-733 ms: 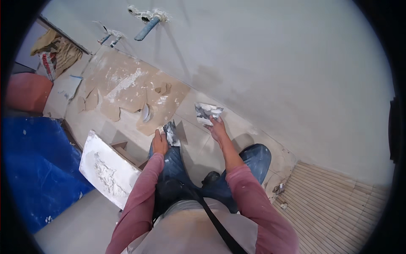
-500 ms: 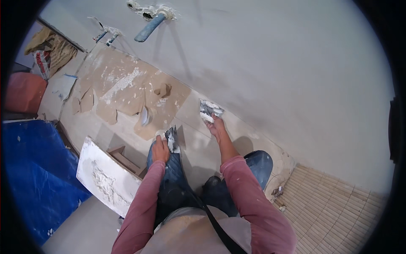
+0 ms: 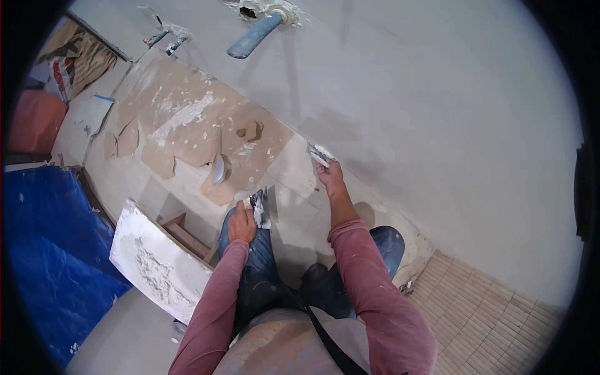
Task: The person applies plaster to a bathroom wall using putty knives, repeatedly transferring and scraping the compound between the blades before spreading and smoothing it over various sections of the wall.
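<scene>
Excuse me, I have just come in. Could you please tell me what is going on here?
A person has a scraper in each hand. The left hand holds one scraper by the left leg; the right hand holds a second scraper near the foot of the grey wall. Whether it touches the wall is hard to tell. Both are smeared white. To the left is a white board with rough white paste on it.

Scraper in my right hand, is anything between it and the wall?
Nothing visible stands between the scraper in the right hand and the grey wall, though whether they touch is hard to tell. The blue pipe jutting from the wall is farther up and left, out of the way.
</scene>
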The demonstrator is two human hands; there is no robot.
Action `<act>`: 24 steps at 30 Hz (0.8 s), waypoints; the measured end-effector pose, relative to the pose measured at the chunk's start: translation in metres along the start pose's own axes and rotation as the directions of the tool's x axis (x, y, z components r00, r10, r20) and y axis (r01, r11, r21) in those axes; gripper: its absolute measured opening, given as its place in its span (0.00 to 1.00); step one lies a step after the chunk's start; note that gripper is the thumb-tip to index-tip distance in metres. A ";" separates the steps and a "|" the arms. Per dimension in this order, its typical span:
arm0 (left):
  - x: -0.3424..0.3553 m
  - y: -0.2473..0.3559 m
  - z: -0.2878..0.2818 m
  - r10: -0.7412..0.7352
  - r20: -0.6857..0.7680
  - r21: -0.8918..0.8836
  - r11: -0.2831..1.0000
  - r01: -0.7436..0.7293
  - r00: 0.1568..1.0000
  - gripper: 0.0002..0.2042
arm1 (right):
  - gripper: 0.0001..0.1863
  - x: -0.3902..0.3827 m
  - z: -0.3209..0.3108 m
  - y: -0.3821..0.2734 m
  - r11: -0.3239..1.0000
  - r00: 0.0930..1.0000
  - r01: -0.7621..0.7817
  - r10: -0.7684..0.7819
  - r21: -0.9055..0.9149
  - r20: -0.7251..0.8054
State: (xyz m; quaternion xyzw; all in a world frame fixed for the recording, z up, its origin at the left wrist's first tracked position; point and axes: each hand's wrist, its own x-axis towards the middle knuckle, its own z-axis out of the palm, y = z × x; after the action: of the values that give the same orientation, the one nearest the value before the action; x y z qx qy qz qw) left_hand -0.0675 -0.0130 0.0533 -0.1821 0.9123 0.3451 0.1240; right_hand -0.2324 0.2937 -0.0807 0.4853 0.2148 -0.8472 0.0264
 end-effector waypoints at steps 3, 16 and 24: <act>-0.001 0.000 0.001 0.010 -0.009 -0.016 1.000 -0.010 1.000 0.12 | 0.10 -0.001 -0.001 -0.005 0.998 0.996 -0.010 0.005 0.056 0.084; -0.006 -0.002 0.012 0.011 -0.021 0.005 1.000 -0.010 1.000 0.14 | 0.09 -0.123 0.077 -0.051 0.934 0.977 -0.201 0.169 0.296 0.130; -0.008 0.006 0.015 0.064 -0.055 -0.029 0.997 -0.066 0.996 0.14 | 0.14 -0.285 0.124 -0.158 0.746 0.839 -0.508 0.315 0.431 0.444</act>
State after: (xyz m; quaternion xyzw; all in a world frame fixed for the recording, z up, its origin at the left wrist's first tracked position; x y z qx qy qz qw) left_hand -0.0610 0.0036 0.0488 -0.1633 0.9154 0.3580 0.0853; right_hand -0.2224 0.3422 0.2643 0.3533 -0.1512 -0.9158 0.1168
